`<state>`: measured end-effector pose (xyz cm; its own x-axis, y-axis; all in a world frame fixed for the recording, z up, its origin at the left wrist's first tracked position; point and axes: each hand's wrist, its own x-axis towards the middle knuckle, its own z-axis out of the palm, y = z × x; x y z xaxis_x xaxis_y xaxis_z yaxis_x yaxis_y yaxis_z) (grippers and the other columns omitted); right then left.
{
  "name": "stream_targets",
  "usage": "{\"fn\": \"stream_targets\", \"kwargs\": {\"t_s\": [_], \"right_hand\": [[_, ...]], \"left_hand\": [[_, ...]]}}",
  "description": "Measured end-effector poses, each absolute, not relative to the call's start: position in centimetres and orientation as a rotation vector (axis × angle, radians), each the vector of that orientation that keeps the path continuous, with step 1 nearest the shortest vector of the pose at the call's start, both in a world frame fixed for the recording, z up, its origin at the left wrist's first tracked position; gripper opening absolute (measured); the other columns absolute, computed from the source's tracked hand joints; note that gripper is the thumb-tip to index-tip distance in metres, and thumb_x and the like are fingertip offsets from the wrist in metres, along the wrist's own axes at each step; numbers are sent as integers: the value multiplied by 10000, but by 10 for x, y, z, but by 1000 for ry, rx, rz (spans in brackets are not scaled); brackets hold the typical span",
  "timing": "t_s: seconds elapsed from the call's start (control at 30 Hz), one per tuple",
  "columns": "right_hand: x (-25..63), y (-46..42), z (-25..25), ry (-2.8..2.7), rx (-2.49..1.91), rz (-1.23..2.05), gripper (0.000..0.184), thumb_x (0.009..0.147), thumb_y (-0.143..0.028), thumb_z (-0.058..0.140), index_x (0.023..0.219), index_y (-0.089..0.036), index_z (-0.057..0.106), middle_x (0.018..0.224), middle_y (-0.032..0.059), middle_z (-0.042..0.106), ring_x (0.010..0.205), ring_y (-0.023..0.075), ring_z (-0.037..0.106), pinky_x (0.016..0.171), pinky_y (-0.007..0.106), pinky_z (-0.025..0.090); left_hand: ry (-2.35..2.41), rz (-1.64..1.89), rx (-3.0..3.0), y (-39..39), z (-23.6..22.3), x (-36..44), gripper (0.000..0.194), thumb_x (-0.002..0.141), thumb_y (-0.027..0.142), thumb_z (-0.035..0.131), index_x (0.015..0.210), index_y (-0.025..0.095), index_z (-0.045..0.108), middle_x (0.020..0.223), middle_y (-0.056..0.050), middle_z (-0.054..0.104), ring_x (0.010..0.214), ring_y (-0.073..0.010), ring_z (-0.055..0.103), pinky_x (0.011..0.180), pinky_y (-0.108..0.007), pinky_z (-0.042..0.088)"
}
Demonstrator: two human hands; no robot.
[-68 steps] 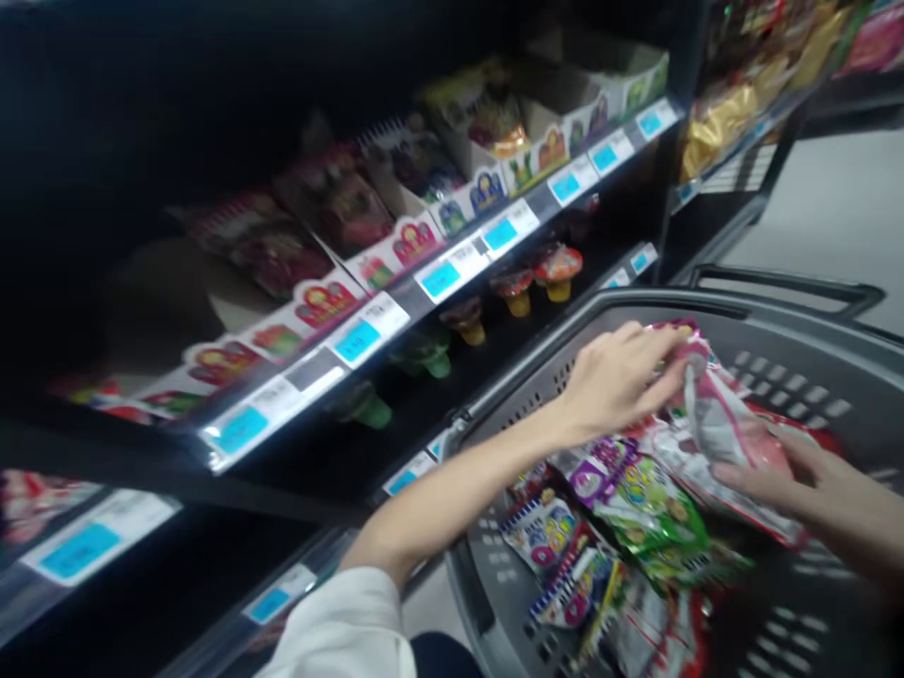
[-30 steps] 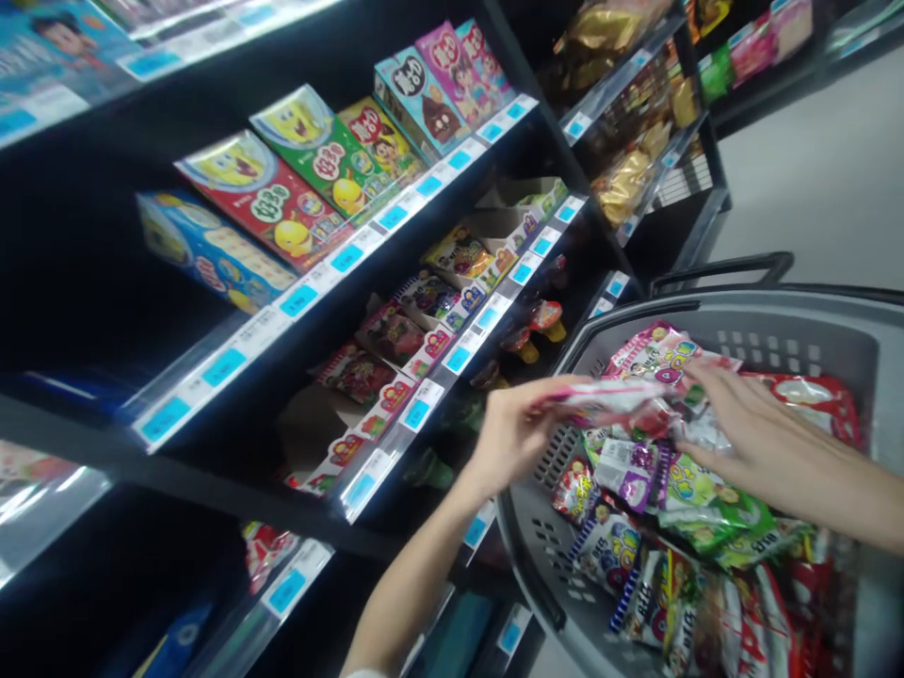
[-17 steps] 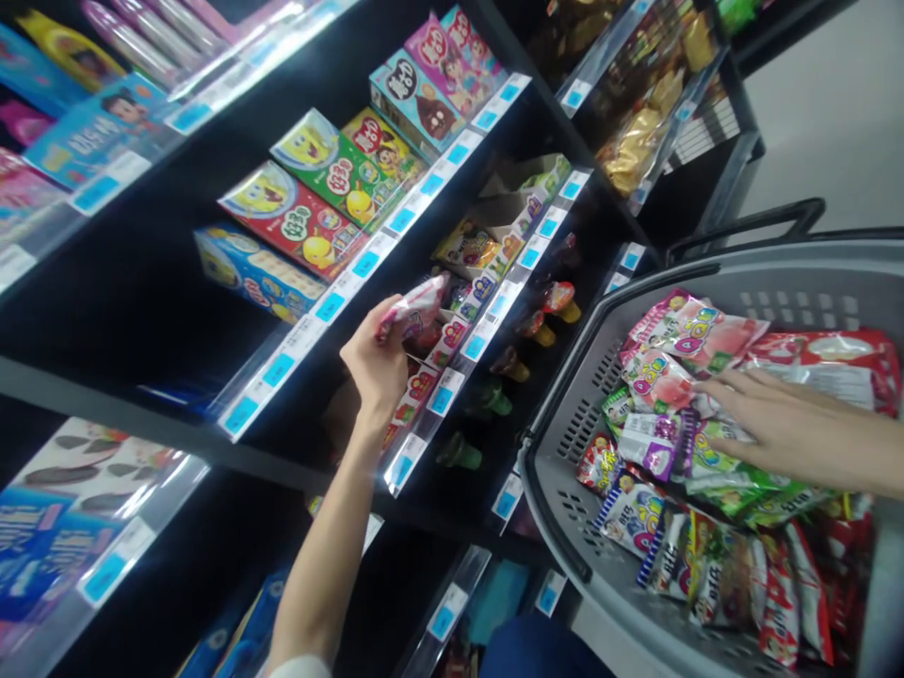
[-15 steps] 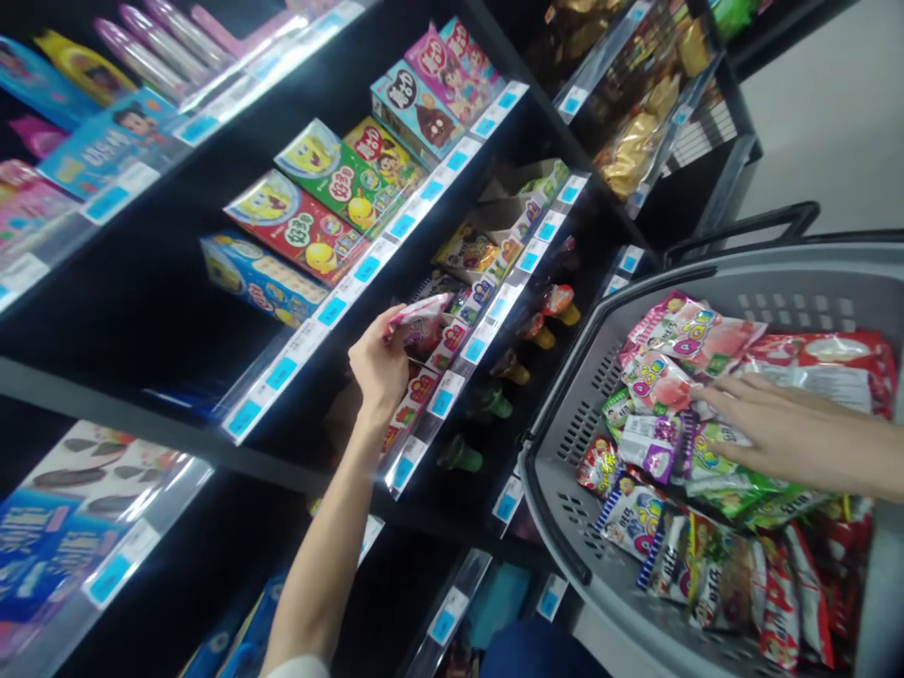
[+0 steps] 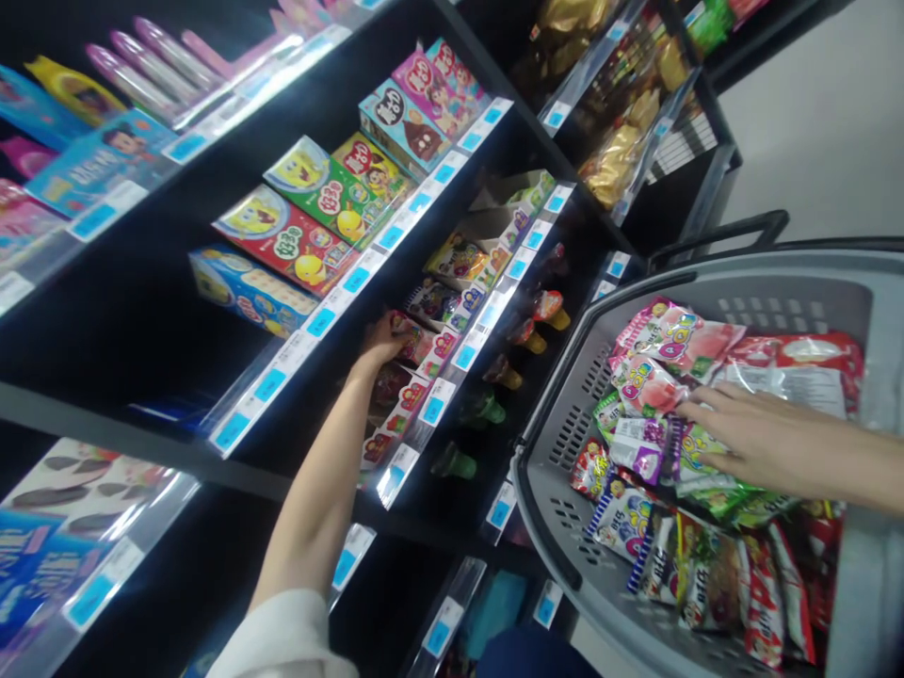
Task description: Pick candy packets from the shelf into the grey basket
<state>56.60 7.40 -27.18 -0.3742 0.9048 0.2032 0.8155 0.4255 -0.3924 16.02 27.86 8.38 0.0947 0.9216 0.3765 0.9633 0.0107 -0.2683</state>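
Note:
My left hand [image 5: 385, 341] reaches into a shelf box, its fingers curled on a small pink candy bag [image 5: 413, 344] low among the display boxes. Part of the fingers is hidden by the bag and the shadow. On the right, my right hand [image 5: 738, 438] lies flat with fingers outstretched over candy bags in the grey shopping basket [image 5: 557, 556]. Its fingertips touch or nearly touch a pink gummy bag [image 5: 648, 384]. Beneath the palm is a green candy bag [image 5: 713, 480].
Biscuit boxes [image 5: 286, 240] stand on the shelf above. Price labels [image 5: 357, 280] line the shelf edges. Jelly cups [image 5: 547, 309] hang below the candy boxes. Gold packets [image 5: 614, 169] fill the far shelf. The basket handle [image 5: 734, 234] rests at its far rim.
My left hand has gone down and deeper into the shelf box, lowering the pink candy bag it held up. My right hand stays over the basket.

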Motion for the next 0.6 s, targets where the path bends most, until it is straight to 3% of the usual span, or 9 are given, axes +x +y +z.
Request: {"fn": "stream_targets", "kwargs": {"t_s": [0.27, 0.43, 0.6], "right_hand": [[563, 67, -248, -2370, -1589, 482, 728, 896, -413, 390, 1493, -27, 548, 1421, 270, 543, 1301, 438, 548, 1071, 609, 509], [563, 67, -247, -2399, -1592, 490, 784, 886, -444, 345, 1516, -10, 514, 1476, 275, 504, 1339, 443, 524, 1098, 607, 496], [563, 73, -266, -2359, -1530, 442, 771, 861, -456, 367, 1450, -12, 593, 1396, 289, 572, 1271, 459, 575, 1048, 640, 518]], "left_hand": [[-1934, -266, -1997, 296, 76, 140, 887, 726, 553, 810, 1460, 165, 497, 1520, -196, 542, 1429, -340, 514, 1169, -399, 418], [-1957, -238, -1912, 299, 71, 139, 805, 784, 570, 766, 1427, 135, 551, 1478, -192, 592, 1369, -337, 578, 1106, -388, 470], [-1960, -186, -1728, 300, 68, 143, 711, 847, 585, 695, 1389, 134, 605, 1383, -202, 660, 1310, -354, 624, 1042, -395, 506]]}}
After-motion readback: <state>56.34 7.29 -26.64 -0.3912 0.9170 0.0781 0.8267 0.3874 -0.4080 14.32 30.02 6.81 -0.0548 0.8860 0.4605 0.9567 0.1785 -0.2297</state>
